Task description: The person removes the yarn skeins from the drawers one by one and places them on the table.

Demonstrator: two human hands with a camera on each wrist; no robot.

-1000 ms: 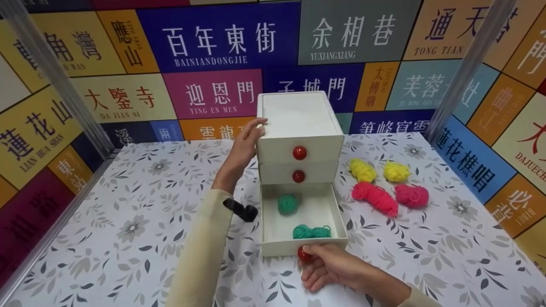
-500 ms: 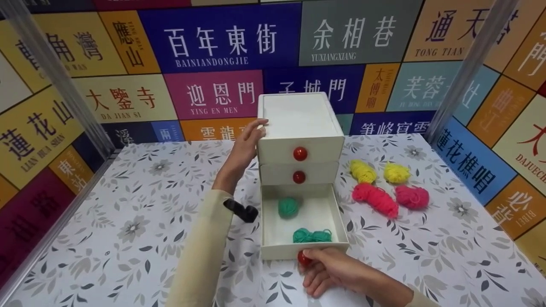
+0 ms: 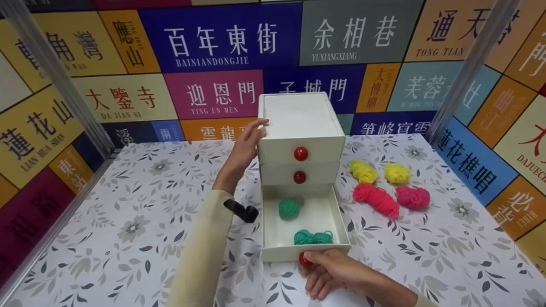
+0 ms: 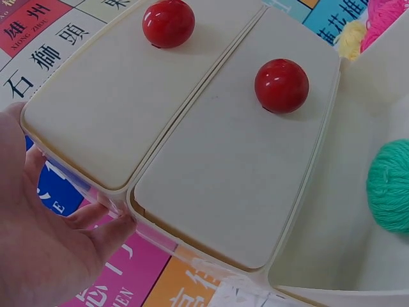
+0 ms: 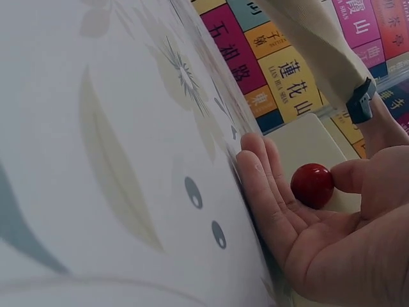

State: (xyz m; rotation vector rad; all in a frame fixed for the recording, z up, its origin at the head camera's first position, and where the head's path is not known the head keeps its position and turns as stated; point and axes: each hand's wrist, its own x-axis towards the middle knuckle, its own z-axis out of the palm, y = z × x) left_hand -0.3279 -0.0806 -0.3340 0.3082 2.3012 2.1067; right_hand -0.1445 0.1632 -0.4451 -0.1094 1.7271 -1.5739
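Observation:
A white cabinet (image 3: 300, 113) with three drawers stands on the table. Its bottom drawer (image 3: 273, 255) is pulled out. Inside lie a green ball of yarn (image 3: 289, 209) and a green twisted yarn bundle (image 3: 313, 237). My right hand (image 3: 337, 273) pinches the bottom drawer's red knob (image 5: 312, 185) between thumb and finger, its other fingers below. My left hand (image 3: 245, 143) rests against the cabinet's left side, fingertips at the top edge; in the left wrist view its fingers (image 4: 96, 224) touch the side wall. The top knob (image 3: 300, 154) and middle knob (image 3: 300, 177) are untouched, their drawers closed.
Right of the cabinet lie two yellow yarn bundles (image 3: 363, 171), a long pink-red yarn bundle (image 3: 375, 200) and a pink yarn ball (image 3: 413, 198). A flower-patterned cloth (image 3: 128, 230) covers the table. Sign-printed panels (image 3: 222, 38) stand behind and at both sides.
The bottom drawer has slid slightly farther out toward me, the right hand moving with its knob. The green yarn moved along with it. The left hand stays in place.

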